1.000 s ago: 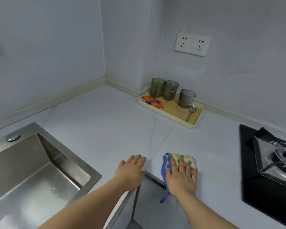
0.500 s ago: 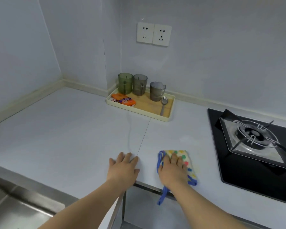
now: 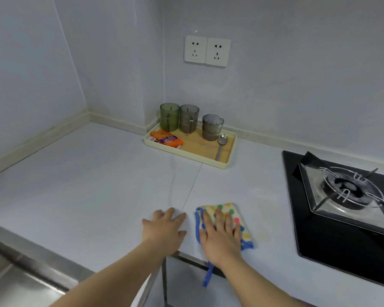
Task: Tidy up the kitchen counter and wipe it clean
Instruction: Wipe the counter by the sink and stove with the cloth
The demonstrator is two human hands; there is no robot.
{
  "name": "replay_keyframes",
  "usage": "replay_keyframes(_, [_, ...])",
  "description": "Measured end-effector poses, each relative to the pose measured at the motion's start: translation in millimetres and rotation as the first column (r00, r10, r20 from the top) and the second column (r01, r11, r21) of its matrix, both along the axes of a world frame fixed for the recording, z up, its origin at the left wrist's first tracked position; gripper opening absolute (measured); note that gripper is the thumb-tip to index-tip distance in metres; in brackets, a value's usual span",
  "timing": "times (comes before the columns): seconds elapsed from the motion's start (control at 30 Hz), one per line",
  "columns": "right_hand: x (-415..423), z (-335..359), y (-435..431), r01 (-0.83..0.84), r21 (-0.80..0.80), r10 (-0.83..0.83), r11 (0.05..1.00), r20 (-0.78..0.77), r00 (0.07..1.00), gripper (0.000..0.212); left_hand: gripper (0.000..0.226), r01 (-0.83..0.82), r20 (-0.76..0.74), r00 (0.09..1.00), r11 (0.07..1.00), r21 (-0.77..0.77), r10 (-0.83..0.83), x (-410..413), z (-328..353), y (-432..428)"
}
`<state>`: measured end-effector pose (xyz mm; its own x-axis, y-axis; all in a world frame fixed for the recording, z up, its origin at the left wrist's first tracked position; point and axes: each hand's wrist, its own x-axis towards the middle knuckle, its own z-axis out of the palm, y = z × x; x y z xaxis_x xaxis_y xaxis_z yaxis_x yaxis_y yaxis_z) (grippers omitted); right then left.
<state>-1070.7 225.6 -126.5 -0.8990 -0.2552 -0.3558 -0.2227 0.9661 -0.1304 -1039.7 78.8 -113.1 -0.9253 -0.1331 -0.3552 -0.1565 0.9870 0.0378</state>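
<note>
Cloth (image 3: 242, 227): dotted, blue-edged, flat on bench (image 3: 75, 196) at the front edge, between seam and hob; blue loop hanging over the edge. Right hand (image 3: 222, 235): palm down on cloth, grip flat and fully spread, fingers pressing, nothing enclosed. Left hand (image 3: 164, 229): just beside cloth, palm down on bare bench, grip flat and spread, holding nothing.

Tray (image 3: 227, 163): cream rim, wooden floor, against the rear wall near the corner, well apart from cloth. Contents:
- green cup (image 3: 169, 117), upright, rear left
- grey cup (image 3: 189, 119), upright, touching or just beside green cup
- clear jug (image 3: 212, 127), upright, right of both
- spoon (image 3: 221, 145), lying flat, bowl near jug
- orange packets (image 3: 166, 139), lying flat, front left

Cup contents: cannot tell.

Hob (image 3: 341, 229): black glass, right of cloth, with burner (image 3: 350, 188). Sink (image 3: 27, 282): steel, front left corner. Double socket (image 3: 207, 51): on wall above tray.
</note>
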Motion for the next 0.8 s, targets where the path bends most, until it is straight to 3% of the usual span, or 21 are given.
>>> replay_keyframes(0.1, [-0.7,1.1,25.0,-0.133,-0.031,0.132,0.991,-0.012,0.991,0.053,0.057,-0.077,0.039,0.996,0.997,0.009,0.076,-13.6,3.4,19.3])
replay_keyframes(0.37, [-22.5,4.7,68.5,0.135,-0.020,-0.135,0.991,0.036,0.990,0.052,0.073,-0.189,0.170,0.970,0.980,0.069,0.175,-16.6,-0.1,35.2])
replay_keyframes(0.6, [-15.2,5.0,43.4,-0.190,-0.040,0.192,0.981,0.060,0.980,0.052,0.082,-0.181,0.166,0.971,0.982,0.047,0.171,-16.9,2.9,36.9])
replay_keyframes(0.8, [-34.9,5.3,75.7,0.036,0.024,-0.036,0.999,0.019,0.999,0.056,0.081,-0.147,0.165,0.977,0.988,0.052,0.137,-13.1,4.2,31.5])
